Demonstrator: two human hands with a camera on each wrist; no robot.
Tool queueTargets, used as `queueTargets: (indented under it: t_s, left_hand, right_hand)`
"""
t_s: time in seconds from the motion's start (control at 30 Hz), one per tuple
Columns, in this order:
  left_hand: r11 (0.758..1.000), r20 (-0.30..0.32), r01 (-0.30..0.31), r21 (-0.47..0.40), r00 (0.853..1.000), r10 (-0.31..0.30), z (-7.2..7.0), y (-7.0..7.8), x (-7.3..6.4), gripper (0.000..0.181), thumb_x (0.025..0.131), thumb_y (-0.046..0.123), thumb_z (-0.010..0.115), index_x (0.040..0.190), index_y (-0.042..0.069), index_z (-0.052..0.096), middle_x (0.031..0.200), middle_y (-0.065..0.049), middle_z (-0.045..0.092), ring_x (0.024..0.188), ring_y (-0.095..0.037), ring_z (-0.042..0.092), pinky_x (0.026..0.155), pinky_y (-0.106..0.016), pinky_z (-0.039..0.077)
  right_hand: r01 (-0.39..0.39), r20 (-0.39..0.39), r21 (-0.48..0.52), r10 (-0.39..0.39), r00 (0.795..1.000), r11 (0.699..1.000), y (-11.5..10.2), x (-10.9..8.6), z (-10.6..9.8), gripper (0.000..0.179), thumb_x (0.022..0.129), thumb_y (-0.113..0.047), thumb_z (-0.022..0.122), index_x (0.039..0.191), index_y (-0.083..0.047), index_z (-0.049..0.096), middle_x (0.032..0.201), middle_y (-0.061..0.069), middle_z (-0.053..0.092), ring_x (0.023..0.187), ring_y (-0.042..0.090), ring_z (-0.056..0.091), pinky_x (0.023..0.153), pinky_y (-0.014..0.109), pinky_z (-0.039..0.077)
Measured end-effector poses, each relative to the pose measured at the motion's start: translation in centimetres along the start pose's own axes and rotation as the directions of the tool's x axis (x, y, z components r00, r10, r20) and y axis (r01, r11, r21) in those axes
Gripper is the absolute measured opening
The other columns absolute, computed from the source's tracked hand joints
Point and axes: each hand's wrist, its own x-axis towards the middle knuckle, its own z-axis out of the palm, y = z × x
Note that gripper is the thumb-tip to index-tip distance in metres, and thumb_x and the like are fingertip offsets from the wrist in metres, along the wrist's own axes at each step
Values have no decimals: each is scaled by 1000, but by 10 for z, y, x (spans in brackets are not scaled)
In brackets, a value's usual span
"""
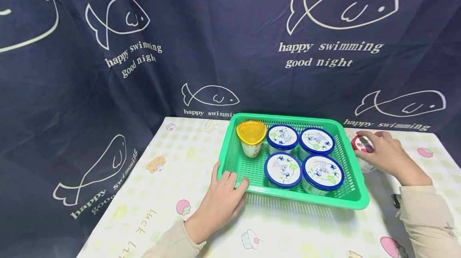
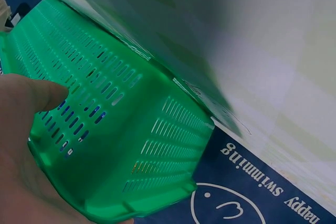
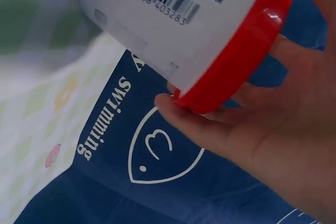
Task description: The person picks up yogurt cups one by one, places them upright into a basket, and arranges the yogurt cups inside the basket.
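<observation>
A green plastic basket (image 1: 252,189) sits on the table. My left hand (image 1: 219,198) grips its front left rim, with the thumb (image 2: 50,94) against the outer wall in the left wrist view. Beyond the basket's right side, my right hand (image 1: 392,156) holds a white tub with a red lid (image 3: 173,30) around the lid. A barcode shows on the tub's side, and the fingers cover part of the lid. Inside the basket stand several blue-lidded tubs (image 1: 282,170) and, at the back left, a cup with a yellow lid (image 1: 251,131).
A patterned cloth (image 1: 180,158) covers the table. Behind it hangs a dark blue curtain (image 1: 259,78) with white fish drawings. A small black object (image 1: 396,201) shows beside the right sleeve.
</observation>
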Motion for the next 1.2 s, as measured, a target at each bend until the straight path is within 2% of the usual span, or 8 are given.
queueTargets:
  t_s: [0.27, 0.47, 0.73, 0.97, 1.2]
  left_hand:
    - [1000, 2, 7, -6, 1000, -7, -1, 1, -2, 33, 84, 27, 68, 113, 16, 58, 92, -7, 54, 88, -27, 52, 108, -70, 27]
    - [1000, 1, 6, 7, 1000, -6, -3, 1, -1, 34, 83, 28, 70, 113, 16, 59, 92, -7, 54, 88, -28, 53, 106, -70, 30]
    - [1000, -1, 6, 8, 1000, -6, -4, 0, -1, 33, 83, 27, 70, 112, 15, 58, 92, -7, 53, 88, -28, 53, 109, -70, 26]
    - [1000, 3, 5, 4, 1000, -5, -2, 0, -2, 30, 85, 27, 66, 112, 16, 58, 91, -6, 53, 88, -28, 53, 108, -70, 27]
    - [1000, 8, 0, 7, 1000, 0, -3, 0, -1, 29, 86, 27, 66, 112, 16, 58, 90, -5, 53, 87, -27, 52, 109, -70, 26]
  right_hand:
    - [44, -107, -23, -46, 993, 999, -2, -2, -14, 65, 80, -32, 79, 130, 1, 53, 119, 41, 45, 104, 62, 41, 78, 75, 36]
    - [16, -128, -39, -21, 992, 999, -13, -8, -32, 66, 81, -31, 78, 132, 1, 53, 124, 40, 43, 110, 64, 37, 80, 79, 32]
    - [44, -196, -39, -51, 979, 998, -30, -18, -49, 62, 76, -24, 80, 126, 2, 54, 115, 42, 44, 107, 60, 37, 78, 71, 31]
    - [-12, -199, -14, 9, 980, 1000, -43, -29, -61, 62, 74, -29, 81, 125, -4, 56, 117, 42, 39, 103, 66, 35, 78, 69, 29]
    - [32, -276, -35, -40, 960, 999, -61, -40, -70, 65, 70, -24, 83, 126, -5, 57, 119, 40, 42, 105, 63, 37, 75, 69, 29]
